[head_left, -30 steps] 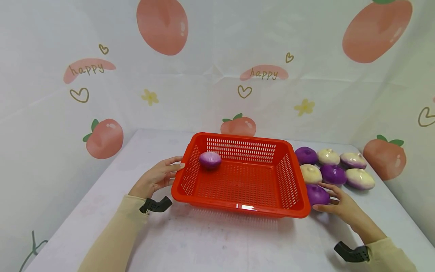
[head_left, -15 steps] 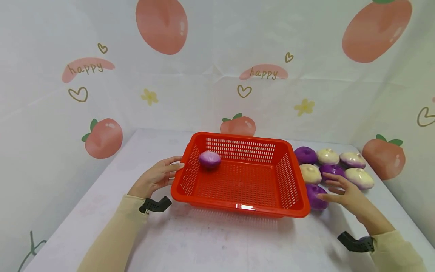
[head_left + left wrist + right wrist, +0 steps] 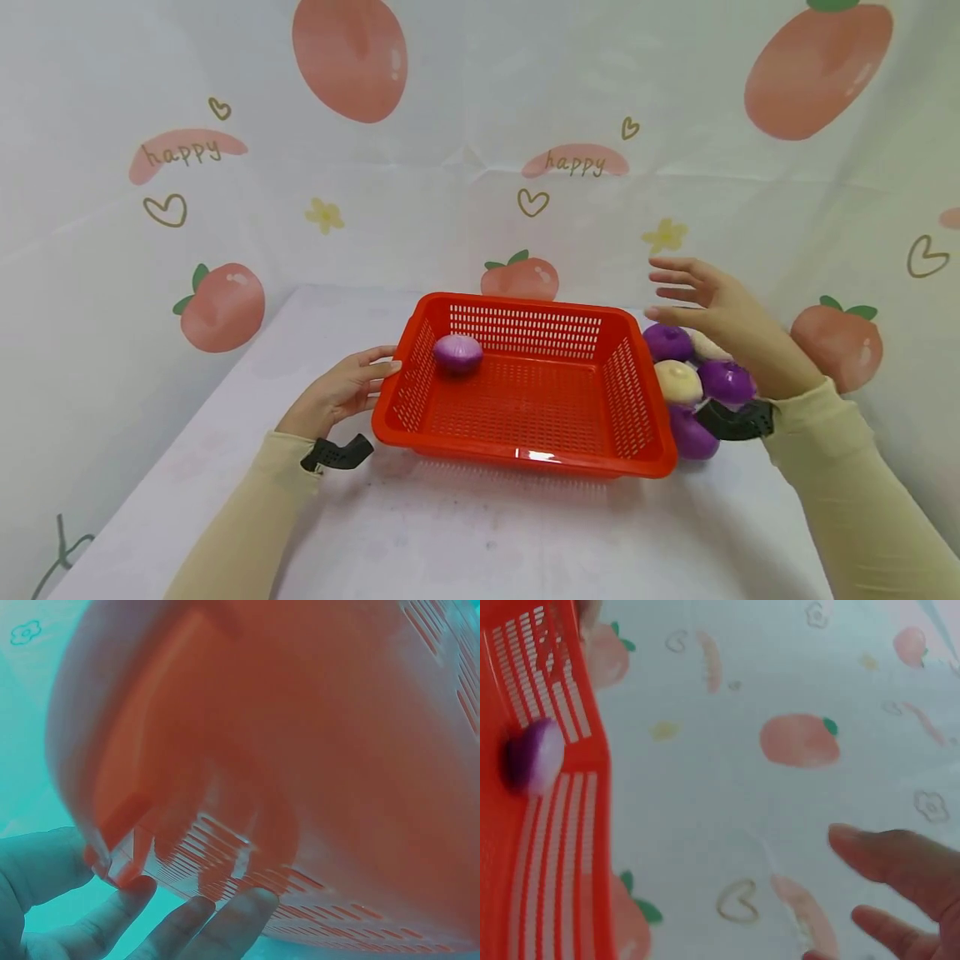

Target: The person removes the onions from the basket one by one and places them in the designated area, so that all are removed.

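Note:
A red plastic basket [image 3: 517,457] with slotted walls stands mid-table. One purple-and-white onion [image 3: 458,354] lies inside it, near the left wall. My left hand [image 3: 341,392] holds the basket's left rim; in the left wrist view its thumb is at the rim and its fingers touch the slotted outer wall. Raised beyond the basket's back right corner, my right hand [image 3: 712,304] holds nothing, its fingers spread loosely. Below it, right of the basket, sit purple onions [image 3: 727,382] and pale onions [image 3: 678,382]. The right forearm and wrist hide part of this group.
A white cloth [image 3: 420,208] with printed fruit and hearts hangs behind the table [image 3: 450,533]. Black cameras are strapped to both wrists. A thin green cord [image 3: 63,550] shows at the lower left.
My right hand has left the purple onion near the basket's front right corner and risen up and away toward the back. The left hand and the basket stay put.

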The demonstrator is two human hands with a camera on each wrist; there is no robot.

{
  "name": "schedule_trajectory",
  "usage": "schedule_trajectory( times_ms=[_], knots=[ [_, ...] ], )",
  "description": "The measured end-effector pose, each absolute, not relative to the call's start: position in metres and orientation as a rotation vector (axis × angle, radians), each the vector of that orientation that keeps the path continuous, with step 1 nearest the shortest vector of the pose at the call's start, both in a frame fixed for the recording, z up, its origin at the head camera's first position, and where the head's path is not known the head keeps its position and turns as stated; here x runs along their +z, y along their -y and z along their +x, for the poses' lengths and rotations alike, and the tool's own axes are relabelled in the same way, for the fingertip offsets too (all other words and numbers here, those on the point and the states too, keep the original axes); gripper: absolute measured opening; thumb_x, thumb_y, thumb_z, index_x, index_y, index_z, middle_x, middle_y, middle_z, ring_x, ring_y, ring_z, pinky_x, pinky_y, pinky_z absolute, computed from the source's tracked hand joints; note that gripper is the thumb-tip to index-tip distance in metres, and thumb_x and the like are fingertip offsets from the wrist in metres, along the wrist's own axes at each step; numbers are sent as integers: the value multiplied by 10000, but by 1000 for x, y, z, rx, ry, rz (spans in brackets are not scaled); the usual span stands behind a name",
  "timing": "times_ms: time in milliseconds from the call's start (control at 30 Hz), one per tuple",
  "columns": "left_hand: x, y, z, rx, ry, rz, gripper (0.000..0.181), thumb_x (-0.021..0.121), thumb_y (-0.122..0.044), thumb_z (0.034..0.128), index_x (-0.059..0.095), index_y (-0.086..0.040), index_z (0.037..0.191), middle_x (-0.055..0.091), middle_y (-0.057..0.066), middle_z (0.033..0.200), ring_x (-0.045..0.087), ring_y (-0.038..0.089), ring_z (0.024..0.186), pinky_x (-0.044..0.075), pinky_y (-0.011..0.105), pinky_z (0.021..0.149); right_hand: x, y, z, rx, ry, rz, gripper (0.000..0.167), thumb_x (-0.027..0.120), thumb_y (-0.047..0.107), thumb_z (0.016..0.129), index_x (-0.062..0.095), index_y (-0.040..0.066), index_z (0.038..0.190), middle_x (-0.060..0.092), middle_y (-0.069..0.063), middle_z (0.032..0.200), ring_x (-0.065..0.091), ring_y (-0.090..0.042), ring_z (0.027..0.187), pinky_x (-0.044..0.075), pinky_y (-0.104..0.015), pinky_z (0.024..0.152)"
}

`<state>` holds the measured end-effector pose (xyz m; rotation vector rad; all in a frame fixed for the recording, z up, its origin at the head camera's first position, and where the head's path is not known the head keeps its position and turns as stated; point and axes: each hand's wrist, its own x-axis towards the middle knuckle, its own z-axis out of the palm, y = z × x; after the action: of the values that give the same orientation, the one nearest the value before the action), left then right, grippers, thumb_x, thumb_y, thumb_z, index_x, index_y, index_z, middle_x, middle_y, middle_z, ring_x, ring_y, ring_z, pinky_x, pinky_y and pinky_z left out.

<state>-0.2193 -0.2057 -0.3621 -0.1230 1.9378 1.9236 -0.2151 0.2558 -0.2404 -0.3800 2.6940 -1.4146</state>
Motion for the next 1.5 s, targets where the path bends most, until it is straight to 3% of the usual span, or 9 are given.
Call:
schedule_trajectory(
  times_ms=[100,367,633,900,1067,1500],
  knots=[
    [-363,206,-219,1922,-1943,-145,667,656,-308,922,343,-115,1480,575,50,1282,665,176,996,555,408,887,-240,-224,-233,-1524,-2574,-544,644,669,219,919,353,187,1479,390,-107,1500,397,-316,1361,355,-574,1089],
    [-361,207,-218,1934,-1917,-132,658,635,-290,939,328,-94,1487,617,18,1195,670,160,965,570,387,859,-262,-139,-275,-1732,-2230,-747,614,653,103,916,382,123,1467,450,-140,1450,425,-314,1346,393,-484,1093],
    [-359,208,-220,1970,-1859,-125,617,617,-247,953,333,-77,1474,653,-17,1069,680,150,909,588,375,813,-296,-78,-295,-1534,-2266,-717,671,730,186,871,410,202,1461,458,-112,1460,439,-319,1350,402,-480,1087],
    [-360,208,-221,1965,-1868,-127,617,616,-253,954,335,-85,1478,643,-9,1100,677,155,923,581,383,832,-325,-57,-307,-1303,-2294,-673,710,758,230,841,414,169,1460,454,-112,1457,414,-289,1354,408,-450,1085],
    [-363,207,-221,1955,-1876,-138,605,613,-255,956,343,-100,1475,644,-22,1099,680,154,928,578,386,840,-338,-51,-310,-1219,-2290,-694,678,716,177,872,397,116,1467,434,-138,1477,390,-306,1375,384,-462,1106],
    [-362,208,-220,1961,-1872,-122,642,632,-273,942,331,-85,1477,645,-21,1105,678,152,938,576,379,847,-350,-42,-314,-1155,-2285,-654,675,738,139,847,434,91,1448,463,-123,1458,471,-288,1310,400,-420,1098]
  ],
)
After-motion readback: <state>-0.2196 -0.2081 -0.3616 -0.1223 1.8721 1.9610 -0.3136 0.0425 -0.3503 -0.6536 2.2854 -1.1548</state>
